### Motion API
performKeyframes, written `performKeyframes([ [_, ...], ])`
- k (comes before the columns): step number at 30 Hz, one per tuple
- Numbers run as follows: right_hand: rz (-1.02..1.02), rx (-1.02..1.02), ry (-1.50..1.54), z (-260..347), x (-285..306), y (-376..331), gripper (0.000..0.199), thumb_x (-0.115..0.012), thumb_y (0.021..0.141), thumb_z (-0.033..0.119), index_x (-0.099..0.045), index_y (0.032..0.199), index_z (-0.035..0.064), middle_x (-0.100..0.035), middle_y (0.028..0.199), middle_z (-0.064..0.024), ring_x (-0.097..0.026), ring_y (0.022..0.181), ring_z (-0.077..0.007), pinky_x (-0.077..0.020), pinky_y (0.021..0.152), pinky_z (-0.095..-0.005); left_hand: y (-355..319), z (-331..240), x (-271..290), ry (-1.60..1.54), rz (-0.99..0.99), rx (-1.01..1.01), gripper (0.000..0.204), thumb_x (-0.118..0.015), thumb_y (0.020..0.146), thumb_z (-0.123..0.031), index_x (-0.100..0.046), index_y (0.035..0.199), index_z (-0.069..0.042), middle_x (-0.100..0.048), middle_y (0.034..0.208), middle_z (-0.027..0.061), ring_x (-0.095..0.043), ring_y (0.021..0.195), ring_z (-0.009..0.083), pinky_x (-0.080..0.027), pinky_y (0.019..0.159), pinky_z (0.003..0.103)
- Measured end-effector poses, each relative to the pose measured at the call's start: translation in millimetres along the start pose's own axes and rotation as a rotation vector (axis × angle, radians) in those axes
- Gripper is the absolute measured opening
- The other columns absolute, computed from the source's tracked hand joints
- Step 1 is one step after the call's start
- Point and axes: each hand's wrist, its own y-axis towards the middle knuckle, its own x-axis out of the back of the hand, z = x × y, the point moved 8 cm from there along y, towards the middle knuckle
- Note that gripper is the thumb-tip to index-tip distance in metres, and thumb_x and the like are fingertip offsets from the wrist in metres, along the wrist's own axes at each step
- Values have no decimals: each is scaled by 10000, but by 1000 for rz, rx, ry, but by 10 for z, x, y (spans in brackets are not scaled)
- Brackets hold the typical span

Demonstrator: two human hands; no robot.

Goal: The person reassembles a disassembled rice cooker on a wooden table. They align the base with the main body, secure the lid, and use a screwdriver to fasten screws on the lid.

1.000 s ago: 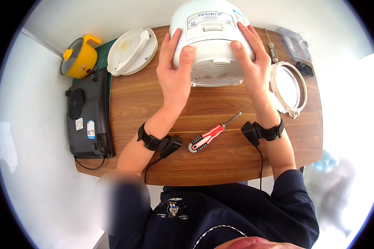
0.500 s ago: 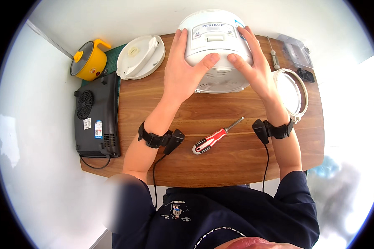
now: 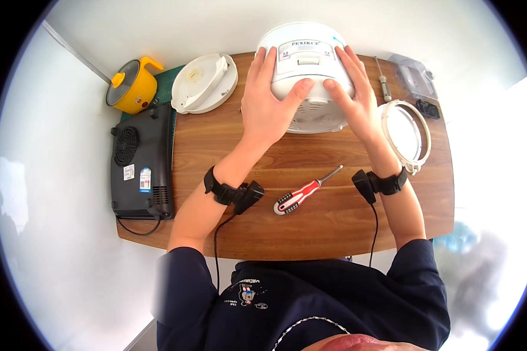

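A white rice cooker body (image 3: 306, 65) lies tipped on its side at the far middle of the table, its vented underside facing me. My left hand (image 3: 269, 96) grips its left side, fingers along the wall and thumb on the lower edge. On the other side my right hand (image 3: 357, 96) clasps it in the same way, the two thumbs near each other. Nearer to me, a red and white screwdriver (image 3: 301, 196) rests on the wood, apart from both hands, with its tip toward the far right.
At the left are a black induction cooker (image 3: 140, 164), a yellow pot (image 3: 136, 88) and a white lid (image 3: 204, 85). Right of the rice cooker lie a white ring (image 3: 425, 137), a thin screwdriver (image 3: 385, 86), a clear plastic box (image 3: 414, 76) and a small black part (image 3: 427, 109).
The rice cooker has tilted slightly, showing a little less of its underside, with both hands still on it. The whole view has shifted slightly.
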Motion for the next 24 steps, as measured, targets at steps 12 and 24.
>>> performKeyframes([
  [12, 68, -534, 436, -531, 66, -139, 760, -445, 1054, 625, -401, 1589, 86, -495, 1539, -108, -475, 1358, -211, -409, 1086, -399, -34, 494, -144, -590, 239, 608, 726, -287, 1100, -601, -425, 1549, -47, -508, 1525, 136, -491, 1389, 241, -386, 1148, 384],
  [24, 20, -94, 695, -261, 267, -33, 792, -400, 1085, 589, -204, 1648, 68, -283, 1672, -130, -224, 1550, -252, -178, 1253, -375, -40, 185, 12, -827, 173, 239, 844, -254, 1054, -697, -363, 1564, -34, -419, 1599, 118, -381, 1470, 234, -303, 1220, 404],
])
